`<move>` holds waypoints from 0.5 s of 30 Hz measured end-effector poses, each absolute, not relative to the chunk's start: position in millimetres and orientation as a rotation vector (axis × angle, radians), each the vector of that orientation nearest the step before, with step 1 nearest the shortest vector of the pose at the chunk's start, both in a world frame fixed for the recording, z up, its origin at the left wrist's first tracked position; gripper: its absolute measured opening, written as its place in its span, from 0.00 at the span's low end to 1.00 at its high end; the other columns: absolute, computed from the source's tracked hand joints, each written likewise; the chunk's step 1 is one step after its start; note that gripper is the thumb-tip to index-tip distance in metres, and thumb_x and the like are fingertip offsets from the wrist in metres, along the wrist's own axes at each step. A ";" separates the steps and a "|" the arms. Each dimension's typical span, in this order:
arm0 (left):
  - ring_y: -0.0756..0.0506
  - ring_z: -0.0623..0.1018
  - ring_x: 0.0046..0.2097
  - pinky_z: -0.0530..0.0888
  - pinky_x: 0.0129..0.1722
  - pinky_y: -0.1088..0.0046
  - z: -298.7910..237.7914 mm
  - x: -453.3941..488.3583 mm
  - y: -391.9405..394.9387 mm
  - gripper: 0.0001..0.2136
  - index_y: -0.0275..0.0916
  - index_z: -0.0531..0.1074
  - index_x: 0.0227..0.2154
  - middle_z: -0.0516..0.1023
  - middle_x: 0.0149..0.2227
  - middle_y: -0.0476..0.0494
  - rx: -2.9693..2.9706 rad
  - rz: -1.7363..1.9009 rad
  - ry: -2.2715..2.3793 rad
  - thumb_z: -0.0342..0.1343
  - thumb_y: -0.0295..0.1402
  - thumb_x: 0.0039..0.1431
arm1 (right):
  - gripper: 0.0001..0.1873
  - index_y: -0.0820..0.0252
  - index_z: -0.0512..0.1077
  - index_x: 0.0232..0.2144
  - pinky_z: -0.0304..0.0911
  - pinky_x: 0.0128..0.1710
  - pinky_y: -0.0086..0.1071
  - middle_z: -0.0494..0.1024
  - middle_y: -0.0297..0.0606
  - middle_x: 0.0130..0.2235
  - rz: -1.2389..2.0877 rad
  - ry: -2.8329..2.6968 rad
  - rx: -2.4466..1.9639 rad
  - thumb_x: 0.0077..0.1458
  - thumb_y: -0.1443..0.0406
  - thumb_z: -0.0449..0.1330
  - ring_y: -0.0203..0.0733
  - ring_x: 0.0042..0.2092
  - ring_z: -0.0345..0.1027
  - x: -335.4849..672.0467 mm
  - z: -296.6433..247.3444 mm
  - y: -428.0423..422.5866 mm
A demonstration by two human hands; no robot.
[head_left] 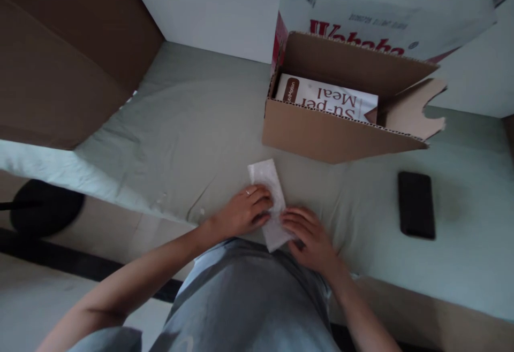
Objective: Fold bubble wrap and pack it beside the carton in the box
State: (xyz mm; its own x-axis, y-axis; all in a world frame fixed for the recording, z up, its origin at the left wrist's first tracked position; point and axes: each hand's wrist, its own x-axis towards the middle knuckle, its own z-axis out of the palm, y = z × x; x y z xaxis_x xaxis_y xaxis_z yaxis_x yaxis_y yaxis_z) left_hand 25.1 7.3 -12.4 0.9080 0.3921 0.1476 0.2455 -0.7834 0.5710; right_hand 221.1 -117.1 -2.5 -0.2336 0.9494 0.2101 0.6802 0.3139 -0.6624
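Observation:
A flat, whitish bubble-wrapped packet [265, 171] lies at a slant near the front edge of the covered surface, close to my body. What the wrap contains cannot be made out. My left hand [243, 212], with a ring on one finger, grips the packet's left side with curled fingers. On the opposite side my right hand [308, 235] has its fingers bent over the packet's edge, the thumb lower down. Just beyond the packet stands an open cardboard box [321, 135], holding a white carton [341, 98] printed "Su-per Meal", upside down from here.
A black phone [416, 205] rests on the pale green sheet [193, 116] at the right. A large brown box [68, 63] takes up the left. Behind the open box is a white printed carton [381, 15] against the wall. A round black base [46, 207] stands on the floor.

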 end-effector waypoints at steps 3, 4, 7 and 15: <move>0.41 0.68 0.54 0.67 0.55 0.59 -8.2 26.4 12.6 0.11 0.36 0.70 0.44 0.72 0.46 0.38 2.370 0.345 0.421 0.46 0.31 0.63 | 0.14 0.55 0.67 0.44 0.68 0.44 0.44 0.76 0.40 0.40 0.635 -1.854 -1.553 0.53 0.69 0.55 0.44 0.45 0.68 218.5 -1.1 -107.4; 0.42 0.68 0.54 0.66 0.55 0.59 -6.3 26.0 15.1 0.13 0.37 0.69 0.45 0.72 0.46 0.38 2.300 0.363 0.402 0.43 0.30 0.64 | 0.13 0.54 0.67 0.44 0.68 0.43 0.43 0.76 0.40 0.39 0.629 -1.794 -1.616 0.55 0.68 0.55 0.44 0.43 0.69 217.3 -2.2 -104.0; 0.42 0.69 0.53 0.66 0.55 0.57 -1.6 23.7 20.8 0.16 0.37 0.64 0.51 0.72 0.48 0.37 2.125 0.438 0.374 0.41 0.35 0.65 | 0.13 0.55 0.67 0.46 0.69 0.39 0.41 0.75 0.41 0.38 0.570 -1.650 -1.769 0.57 0.64 0.56 0.44 0.40 0.69 211.2 -8.5 -95.0; 0.42 0.66 0.55 0.66 0.55 0.57 -8.4 32.9 16.3 0.22 0.39 0.59 0.55 0.67 0.51 0.37 2.106 0.614 0.707 0.51 0.28 0.57 | 0.22 0.55 0.62 0.53 0.68 0.42 0.45 0.73 0.40 0.34 0.394 -1.614 -1.824 0.56 0.61 0.57 0.46 0.40 0.68 199.8 -9.0 -79.2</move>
